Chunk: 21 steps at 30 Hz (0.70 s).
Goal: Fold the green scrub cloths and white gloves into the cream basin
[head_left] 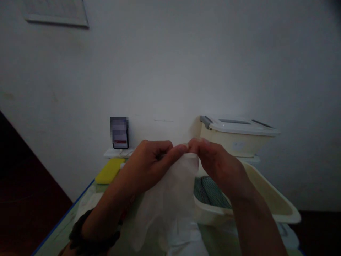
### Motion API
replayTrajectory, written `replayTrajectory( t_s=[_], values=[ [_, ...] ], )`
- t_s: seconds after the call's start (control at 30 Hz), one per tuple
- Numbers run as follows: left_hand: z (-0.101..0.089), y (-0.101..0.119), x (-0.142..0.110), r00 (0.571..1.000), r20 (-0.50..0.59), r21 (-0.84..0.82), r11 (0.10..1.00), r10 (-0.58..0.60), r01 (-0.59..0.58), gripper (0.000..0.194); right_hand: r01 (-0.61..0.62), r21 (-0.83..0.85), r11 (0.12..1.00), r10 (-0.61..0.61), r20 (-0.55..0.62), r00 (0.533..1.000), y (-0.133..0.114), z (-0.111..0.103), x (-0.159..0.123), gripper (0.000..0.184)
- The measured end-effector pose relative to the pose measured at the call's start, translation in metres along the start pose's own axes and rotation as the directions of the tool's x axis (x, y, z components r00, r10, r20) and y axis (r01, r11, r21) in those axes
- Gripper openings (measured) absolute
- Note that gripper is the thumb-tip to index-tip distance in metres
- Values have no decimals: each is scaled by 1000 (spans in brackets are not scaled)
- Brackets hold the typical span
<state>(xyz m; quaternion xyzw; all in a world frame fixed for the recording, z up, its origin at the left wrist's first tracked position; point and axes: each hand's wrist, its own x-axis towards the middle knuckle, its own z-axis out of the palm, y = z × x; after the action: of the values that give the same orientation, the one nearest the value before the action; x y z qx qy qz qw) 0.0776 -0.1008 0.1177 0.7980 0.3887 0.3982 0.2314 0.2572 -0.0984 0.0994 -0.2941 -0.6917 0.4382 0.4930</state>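
Note:
Both my hands are raised in front of me, pinching the top edge of a thin white glove that hangs down between them. My left hand is closed on the edge from the left, with a dark band on its wrist. My right hand grips the same edge from the right. The glove's fingers dangle toward the table.
A cream basin holding green cloth sits right of the glove. Behind it stands a lidded cream bin. A yellow pad and a phone leaning on the white wall are at the left.

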Motion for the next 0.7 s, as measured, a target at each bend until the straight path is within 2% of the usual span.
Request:
replayTrajectory(
  t_s=[0.13,0.23,0.3,0.53,0.7],
  values=[
    [-5,-1,-1,999,51,-149,989,-6,14,41,-59,278,959,60,5,998,-7,0,1,30],
    [-6,-5,-1,997,65,-248,969,40,-22,31,-33,261,965,46,-43,998,-8,1,0,17],
    [-6,-7,-1,996,59,-274,961,63,-45,27,-25,268,963,38,-41,998,-9,3,-2,16],
    [-5,-5,0,996,46,-180,981,80,-70,39,-59,242,968,57,14,998,-11,8,-5,17],
    [-4,-4,0,994,60,-255,964,88,-70,35,-33,315,948,38,-9,999,-14,12,-7,16]
  ],
)
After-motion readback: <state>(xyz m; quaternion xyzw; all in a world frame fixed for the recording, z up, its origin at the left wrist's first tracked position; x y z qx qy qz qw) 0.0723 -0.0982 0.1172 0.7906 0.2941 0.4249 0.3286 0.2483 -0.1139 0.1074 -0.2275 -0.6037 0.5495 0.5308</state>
